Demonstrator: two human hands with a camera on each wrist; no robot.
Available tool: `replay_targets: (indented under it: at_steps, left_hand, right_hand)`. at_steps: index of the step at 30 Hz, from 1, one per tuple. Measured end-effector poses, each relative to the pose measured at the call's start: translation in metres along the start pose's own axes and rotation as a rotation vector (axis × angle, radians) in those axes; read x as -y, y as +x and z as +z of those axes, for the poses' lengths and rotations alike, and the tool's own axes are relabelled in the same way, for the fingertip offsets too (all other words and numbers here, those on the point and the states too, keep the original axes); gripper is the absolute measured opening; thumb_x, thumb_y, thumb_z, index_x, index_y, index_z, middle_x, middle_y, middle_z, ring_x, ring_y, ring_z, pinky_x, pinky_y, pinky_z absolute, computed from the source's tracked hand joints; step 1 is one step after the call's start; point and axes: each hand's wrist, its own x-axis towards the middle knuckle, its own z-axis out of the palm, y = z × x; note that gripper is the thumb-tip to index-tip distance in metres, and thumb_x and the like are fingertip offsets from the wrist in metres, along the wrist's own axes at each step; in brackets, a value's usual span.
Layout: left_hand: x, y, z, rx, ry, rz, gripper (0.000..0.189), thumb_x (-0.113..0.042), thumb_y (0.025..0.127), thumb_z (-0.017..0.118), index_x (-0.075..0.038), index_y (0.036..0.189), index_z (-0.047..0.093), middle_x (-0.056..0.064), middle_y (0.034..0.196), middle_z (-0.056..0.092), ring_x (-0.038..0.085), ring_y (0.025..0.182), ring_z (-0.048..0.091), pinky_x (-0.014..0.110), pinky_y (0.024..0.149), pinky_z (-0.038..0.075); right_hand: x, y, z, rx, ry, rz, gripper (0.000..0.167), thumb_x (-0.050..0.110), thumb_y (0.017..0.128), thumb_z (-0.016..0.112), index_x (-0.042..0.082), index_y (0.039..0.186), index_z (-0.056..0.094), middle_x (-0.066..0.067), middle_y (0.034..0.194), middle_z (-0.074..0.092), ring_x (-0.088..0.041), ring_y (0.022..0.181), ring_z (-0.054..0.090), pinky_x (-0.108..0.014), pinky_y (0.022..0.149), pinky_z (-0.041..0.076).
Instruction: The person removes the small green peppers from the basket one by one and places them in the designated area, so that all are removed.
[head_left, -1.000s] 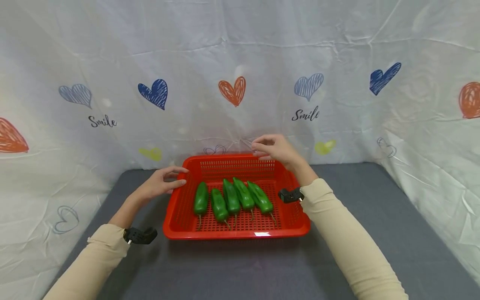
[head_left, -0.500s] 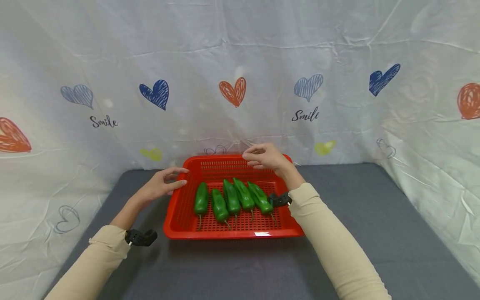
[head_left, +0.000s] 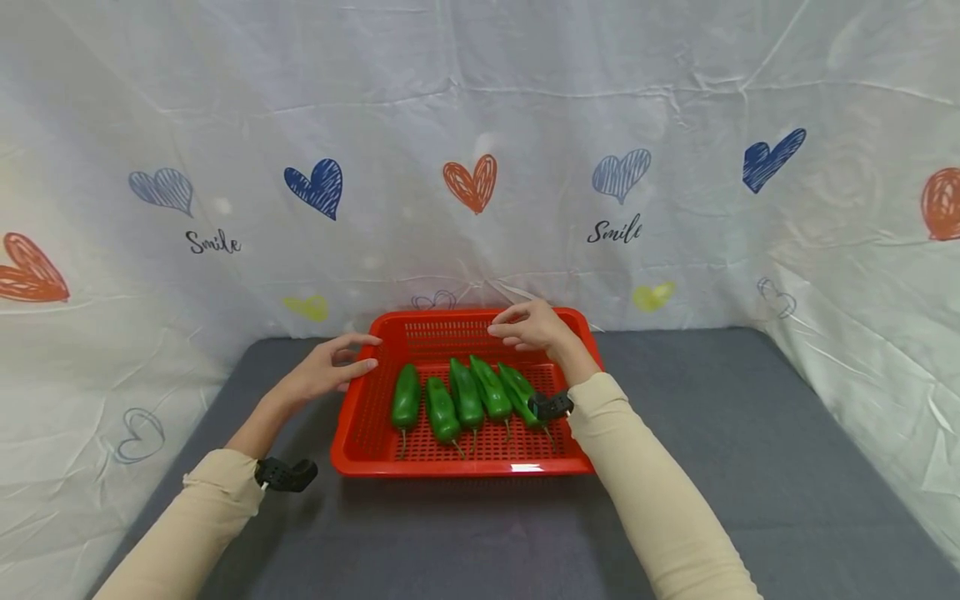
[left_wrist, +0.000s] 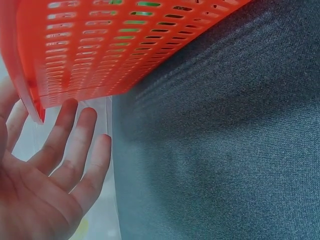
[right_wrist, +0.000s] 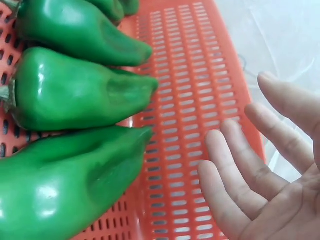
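Several green peppers [head_left: 467,394] lie side by side in a red perforated basket [head_left: 457,468], stems toward the person. My left hand [head_left: 327,367] is at the basket's left rim, thumb and a finger over it in the head view. From the left wrist view, the hand [left_wrist: 60,170] has loosely bent fingers beside the basket's outer wall [left_wrist: 90,55]. Over the back right of the basket hovers my right hand [head_left: 528,327], holding nothing. In the right wrist view its relaxed fingers [right_wrist: 232,187] are spread near the back wall, apart from the pepper tips [right_wrist: 80,90].
The basket stands on a dark grey cloth-covered table [head_left: 720,417]. A white curtain [head_left: 540,100] printed with hearts hangs right behind the table and along both sides. Each wrist wears a black strap camera [head_left: 288,475].
My right hand has come left and down, from above the basket's back right rim to over its inside. The left hand, the peppers and the basket have hardly moved.
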Motion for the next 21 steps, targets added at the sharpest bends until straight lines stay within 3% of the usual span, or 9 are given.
replay_targets:
  at_steps: [10, 21]
  left_hand:
    - [0.0, 0.0, 0.0, 0.003, -0.005, -0.006, 0.056, -0.028, 0.101, 0.068, -0.007, 0.149, 0.048, 0.027, 0.132, 0.057, 0.03, 0.101, 0.066, 0.044, 0.078, 0.058]
    - [-0.001, 0.0, -0.001, 0.013, -0.018, -0.005, 0.057, -0.028, 0.101, 0.068, -0.009, 0.15, 0.047, 0.027, 0.137, 0.054, 0.033, 0.107, 0.064, 0.047, 0.081, 0.057]
  right_hand:
    - [-0.014, -0.001, 0.0, 0.006, -0.042, 0.048, 0.037, 0.015, 0.091, 0.079, -0.002, 0.123, 0.07, -0.016, 0.124, 0.064, -0.04, 0.115, 0.063, -0.05, 0.098, 0.048]
    - [-0.03, 0.002, -0.002, 0.045, -0.081, 0.068, 0.044, 0.015, 0.089, 0.082, 0.0, 0.128, 0.069, -0.013, 0.122, 0.066, -0.037, 0.104, 0.066, -0.047, 0.091, 0.053]
